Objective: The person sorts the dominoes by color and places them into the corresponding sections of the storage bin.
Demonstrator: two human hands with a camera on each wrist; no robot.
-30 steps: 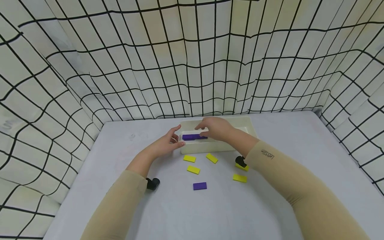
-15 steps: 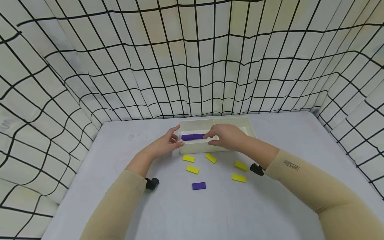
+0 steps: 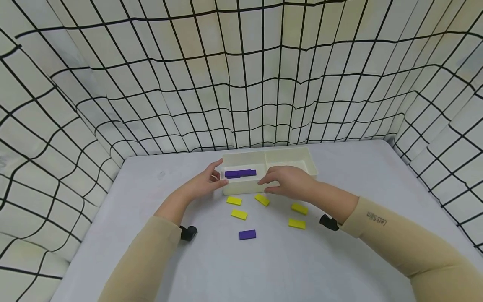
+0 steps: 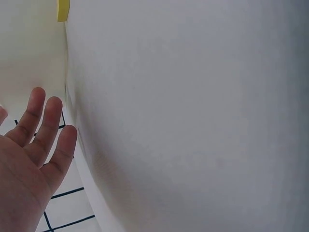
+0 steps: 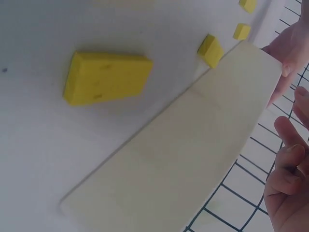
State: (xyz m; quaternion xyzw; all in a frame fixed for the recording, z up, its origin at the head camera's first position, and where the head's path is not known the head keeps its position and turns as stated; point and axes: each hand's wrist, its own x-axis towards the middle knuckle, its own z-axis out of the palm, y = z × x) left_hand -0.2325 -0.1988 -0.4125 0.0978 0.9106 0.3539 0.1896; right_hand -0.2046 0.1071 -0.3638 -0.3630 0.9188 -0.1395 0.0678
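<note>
A white two-compartment box [image 3: 245,187] stands near the table's far edge. Purple blocks [image 3: 240,173] lie in a row in its left compartment. My left hand [image 3: 203,183] is at the box's left end, thumb by the front corner and forefinger by the back corner. In the left wrist view its fingers [image 4: 48,125] are extended and apart. My right hand [image 3: 288,181] is over the front wall near the divider, fingers loosely bent, nothing seen between them. One purple block [image 3: 247,235] lies on the table, closer to me. Several yellow blocks, one large in the right wrist view [image 5: 108,77], lie before the box.
A white cloth covers the table [image 3: 211,268]. Behind it and on both sides rise white walls with a black grid net [image 3: 241,88]. Black wrist cameras, one on the left wrist [image 3: 188,233] and one on the right wrist [image 3: 329,222], hang under the sleeves.
My right hand has drawn back from the purple blocks, moving right and toward me to the box's front wall. My left hand has stayed at the left end. The blocks on the table lie unmoved.
</note>
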